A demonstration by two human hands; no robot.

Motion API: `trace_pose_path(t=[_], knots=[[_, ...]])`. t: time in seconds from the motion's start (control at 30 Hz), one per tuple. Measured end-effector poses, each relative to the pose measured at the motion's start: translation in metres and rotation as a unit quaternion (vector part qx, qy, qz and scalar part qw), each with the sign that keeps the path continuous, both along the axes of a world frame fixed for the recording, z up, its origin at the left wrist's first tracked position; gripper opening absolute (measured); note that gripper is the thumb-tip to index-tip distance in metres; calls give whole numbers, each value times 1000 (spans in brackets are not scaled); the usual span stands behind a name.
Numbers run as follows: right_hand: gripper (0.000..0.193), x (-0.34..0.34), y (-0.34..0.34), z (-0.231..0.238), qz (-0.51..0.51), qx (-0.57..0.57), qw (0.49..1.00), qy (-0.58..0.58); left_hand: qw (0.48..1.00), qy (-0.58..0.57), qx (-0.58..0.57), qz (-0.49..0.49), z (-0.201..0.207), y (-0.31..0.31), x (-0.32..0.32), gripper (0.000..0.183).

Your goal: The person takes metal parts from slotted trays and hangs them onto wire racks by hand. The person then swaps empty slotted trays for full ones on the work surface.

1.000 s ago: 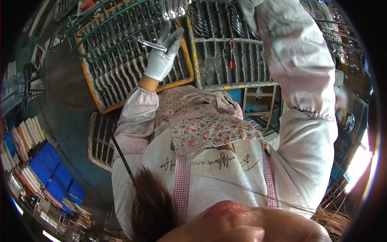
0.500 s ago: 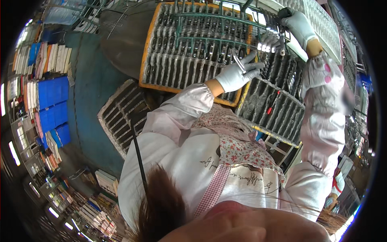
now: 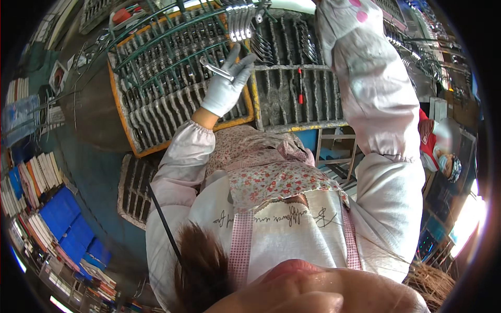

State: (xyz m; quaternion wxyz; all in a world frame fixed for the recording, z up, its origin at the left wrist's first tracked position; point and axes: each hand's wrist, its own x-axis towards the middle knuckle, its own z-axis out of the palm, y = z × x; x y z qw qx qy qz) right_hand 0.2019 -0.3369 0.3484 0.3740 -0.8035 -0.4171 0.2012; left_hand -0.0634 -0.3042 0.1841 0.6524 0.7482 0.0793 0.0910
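My left hand, in a white glove, is over the right part of the yellow-edged slotted rack. A slim shiny metal piece that looks like a wrench is held between its thumb and palm, while the other fingers stretch forward. Just beyond the fingertips hang several similar bright wrenches on a green wire frame. My right arm reaches past the top edge of the view in a pale sleeve, so the right hand is hidden.
A second grey slotted rack stands on the right, with a red and black pen-like tool lying on it. Blue bins and stacked boxes are at the left. A person in red is at the far right.
The view has swung, shifting the racks leftward. My right hand, earlier at the upper right with a dark object, has left the view. My left hand still holds the wrench.
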Motion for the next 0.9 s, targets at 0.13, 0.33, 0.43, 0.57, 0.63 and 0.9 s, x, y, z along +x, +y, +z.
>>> trace_pose_path(t=[0.13,0.33,0.43,0.57,0.63,0.9], knots=[[18,-5,3,-3,63,-19,998,-10,1000,14,11,9,5,2,1,63],[20,18,-5,-17,39,-73,997,-13,999,24,-12,-18,6,-14,9,61],[30,24,-12,-15,57,-119,979,-155,999,21,-27,-12,3,-19,12,53],[38,34,-37,-21,-145,-55,950,-270,991,-8,-127,44,7,-21,6,46],[31,62,-52,-58,-213,-10,963,-164,978,-10,-203,46,11,-25,-12,47],[49,47,-87,-301,81,-51,995,26,739,107,-664,39,-34,-59,-28,48]])
